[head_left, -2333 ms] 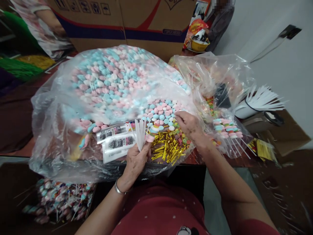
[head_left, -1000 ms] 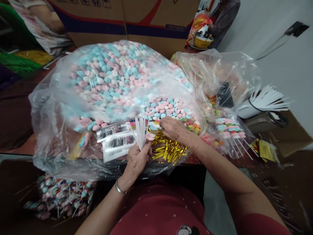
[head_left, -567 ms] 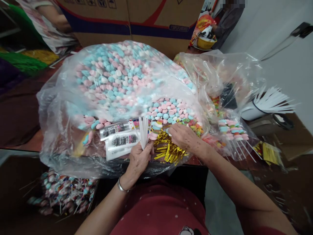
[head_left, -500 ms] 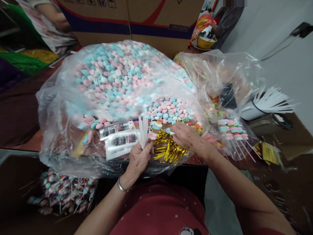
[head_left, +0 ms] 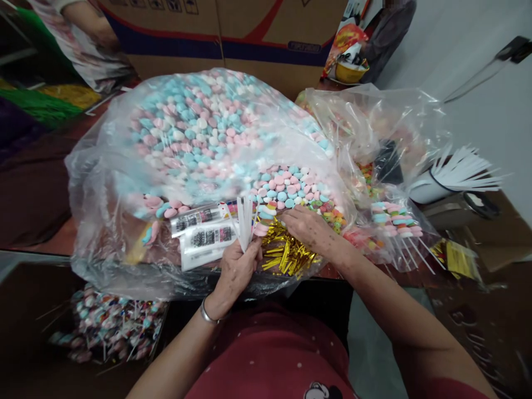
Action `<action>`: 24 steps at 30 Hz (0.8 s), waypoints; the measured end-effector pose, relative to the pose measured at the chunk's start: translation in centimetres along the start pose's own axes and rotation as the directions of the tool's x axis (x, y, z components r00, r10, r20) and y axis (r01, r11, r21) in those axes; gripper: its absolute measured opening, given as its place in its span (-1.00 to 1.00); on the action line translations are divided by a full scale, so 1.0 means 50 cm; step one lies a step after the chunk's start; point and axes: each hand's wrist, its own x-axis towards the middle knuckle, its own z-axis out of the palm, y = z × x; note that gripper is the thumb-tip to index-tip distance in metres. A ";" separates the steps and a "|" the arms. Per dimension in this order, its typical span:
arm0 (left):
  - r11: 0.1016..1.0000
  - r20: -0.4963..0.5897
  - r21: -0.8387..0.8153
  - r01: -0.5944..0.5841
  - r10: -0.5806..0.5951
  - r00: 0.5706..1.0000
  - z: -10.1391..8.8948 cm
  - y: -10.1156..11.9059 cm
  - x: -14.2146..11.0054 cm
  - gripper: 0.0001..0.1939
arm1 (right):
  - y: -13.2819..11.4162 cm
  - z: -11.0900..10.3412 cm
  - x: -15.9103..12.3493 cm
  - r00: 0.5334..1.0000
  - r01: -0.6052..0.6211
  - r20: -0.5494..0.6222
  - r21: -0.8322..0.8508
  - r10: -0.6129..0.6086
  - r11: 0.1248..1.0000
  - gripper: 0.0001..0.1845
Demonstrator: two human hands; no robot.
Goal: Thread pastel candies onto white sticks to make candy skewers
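My left hand point(head_left: 239, 271) is closed around a bundle of white lollipop sticks point(head_left: 245, 219). One stick in that hand bears stacked marshmallows point(head_left: 261, 228) in pink, white and blue, with a bit of yellow-orange. My right hand point(head_left: 310, 230) hovers just right of this stack, its fingers curled together, fingertips beside the candy. Whatever lies between those fingertips is hidden. Beneath the right hand spreads a heap of gold twist ties point(head_left: 288, 255). Loose marshmallows point(head_left: 286, 185) spill from the big clear bag point(head_left: 95, 160) behind, and fruit-coloured gummy rings point(head_left: 332, 213) lie right of them.
Printed white packets point(head_left: 210, 238) lie left of my hands. Finished candy skewers point(head_left: 397, 221) rest at right, near a jug point(head_left: 453, 208) and white sticks point(head_left: 465, 172). A carton point(head_left: 233, 44) stands behind; a box below left holds wrapped candy sticks point(head_left: 116, 327). Co-workers' arms point(head_left: 89, 25) show beyond.
My right hand came left from the loose candy to the stack, drew back holding a blue-and-white marshmallow, and now is beside the stack again, that marshmallow out of sight. My left hand keeps its grip.
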 end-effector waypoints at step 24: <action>0.995 0.029 0.095 -0.026 0.024 0.999 -0.006 -0.028 0.005 -0.56 | 0.038 0.022 0.030 0.840 -0.349 -0.123 0.623 0.528 0.701 -0.88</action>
